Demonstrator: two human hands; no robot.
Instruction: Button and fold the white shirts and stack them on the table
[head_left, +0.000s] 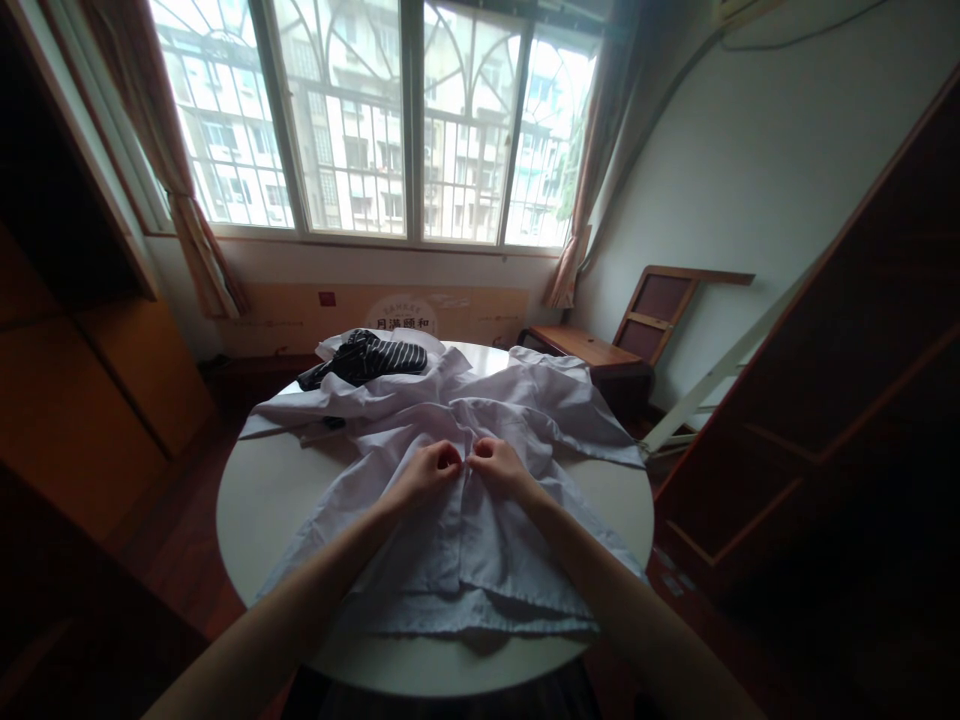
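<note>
A white button-up shirt (405, 560) lies spread over a round white table (251, 510), its hem toward me and its sleeves out to both sides. At the middle of its front placket, my left hand (433, 468) pinches the fabric edge. Close beside it, my right hand (496, 462) pinches the other edge, fingertips almost touching the left ones. Any button between the fingers is too small to make out. Near the collar end, a black cloth with white stripes (375, 358) lies bunched on top of the shirt.
Beyond the table, a large flat cardboard box (300, 310) leans under the barred window (345, 130). A wooden bench (585, 345) and a wooden frame (660, 310) stand at the back right. Dark wooden furniture (810, 450) rises on the right, and cabinets (90, 430) on the left.
</note>
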